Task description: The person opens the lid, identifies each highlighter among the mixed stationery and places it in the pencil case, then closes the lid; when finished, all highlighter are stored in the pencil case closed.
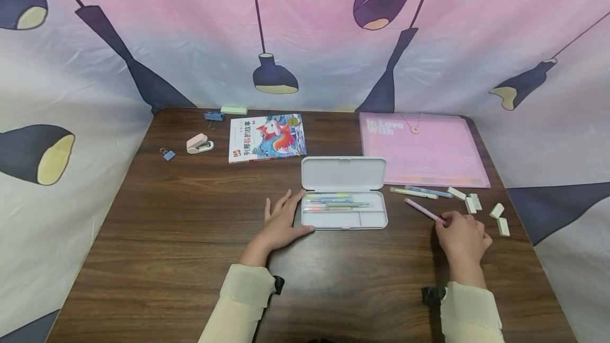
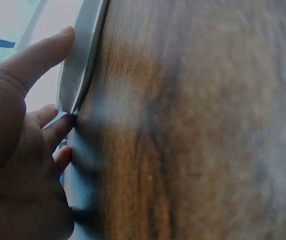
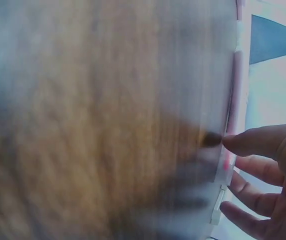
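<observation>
Pink pen, end hidden by pinching right hand, left hand spread against case

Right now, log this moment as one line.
left hand: touching open pencil case | right hand: pinching pink pen | inside case: several pens | right of case: two loose pens, white blocks

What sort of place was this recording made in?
Probably a study or homework desk: an open pencil case, a picture book and a small stapler sit on it.
</observation>
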Motion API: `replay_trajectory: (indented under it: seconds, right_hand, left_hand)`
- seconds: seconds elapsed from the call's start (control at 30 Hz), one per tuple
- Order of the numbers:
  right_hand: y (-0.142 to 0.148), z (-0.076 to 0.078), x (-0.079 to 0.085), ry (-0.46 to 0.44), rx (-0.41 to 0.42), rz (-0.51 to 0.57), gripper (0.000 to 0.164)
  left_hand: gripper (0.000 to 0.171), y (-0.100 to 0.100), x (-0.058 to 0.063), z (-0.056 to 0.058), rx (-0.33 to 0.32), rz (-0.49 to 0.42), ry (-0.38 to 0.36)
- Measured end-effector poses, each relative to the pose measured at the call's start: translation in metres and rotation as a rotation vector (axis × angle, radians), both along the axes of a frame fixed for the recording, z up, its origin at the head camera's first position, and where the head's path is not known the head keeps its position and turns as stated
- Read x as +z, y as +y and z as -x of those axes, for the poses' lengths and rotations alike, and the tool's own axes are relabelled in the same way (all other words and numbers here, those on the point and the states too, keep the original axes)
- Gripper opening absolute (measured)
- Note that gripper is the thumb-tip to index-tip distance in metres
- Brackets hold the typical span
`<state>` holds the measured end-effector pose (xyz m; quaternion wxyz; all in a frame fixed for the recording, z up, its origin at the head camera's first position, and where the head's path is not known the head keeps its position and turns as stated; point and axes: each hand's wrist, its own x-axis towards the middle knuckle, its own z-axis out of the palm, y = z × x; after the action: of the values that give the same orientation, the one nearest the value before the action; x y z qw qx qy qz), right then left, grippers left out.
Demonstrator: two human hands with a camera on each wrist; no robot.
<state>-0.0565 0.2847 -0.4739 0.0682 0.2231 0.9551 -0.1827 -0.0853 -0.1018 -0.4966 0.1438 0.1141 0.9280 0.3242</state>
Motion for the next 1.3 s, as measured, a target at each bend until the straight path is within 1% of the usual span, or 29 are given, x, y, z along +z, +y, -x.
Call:
replay_trajectory:
  seconds: [0.07,0.17,0.3,0.4,0.53,0.73,0.87,1.07,1.17,1.3]
  right_hand:
    - [0.000,-0.002,0.001,0.000,-0.001,0.010,0.027]
    - [0.000,-0.006,0.003,-0.014,0.005,0.029,0.025]
    - [0.001,-0.008,0.009,-0.035,0.019,0.075,0.032]
    - [0.000,-0.009,0.016,-0.016,0.025,0.125,0.039]
    - [-0.003,-0.011,0.027,0.045,0.002,0.187,0.047]
    - [-0.011,-0.012,0.037,0.142,-0.109,0.244,0.050]
    - [-0.017,-0.010,0.039,0.217,-0.148,0.261,0.047]
    - [-0.029,-0.007,0.040,0.314,-0.159,0.307,0.040]
    - [-0.035,-0.007,0.040,0.378,-0.179,0.390,0.034]
    - [-0.044,-0.005,0.039,0.466,-0.197,0.548,0.028]
  left_hand:
    - [0.087,0.000,0.000,0.000,0.000,0.001,0.003]
    - [0.087,0.000,0.001,0.000,0.001,0.004,0.002]
    - [0.087,0.000,0.000,0.000,0.000,0.002,0.001]
    - [0.087,0.000,-0.001,0.000,0.000,0.000,-0.002]
    - [0.087,0.000,-0.002,0.001,-0.002,0.004,-0.003]
    - [0.087,0.000,-0.001,0.002,-0.004,-0.001,-0.006]
    - [0.087,0.000,0.000,0.002,-0.006,0.002,-0.008]
    - [0.087,0.000,0.000,0.003,-0.004,0.007,0.006]
    - [0.087,0.000,0.000,0.002,-0.003,0.013,0.009]
    - [0.086,0.001,0.001,0.001,0.001,0.013,0.003]
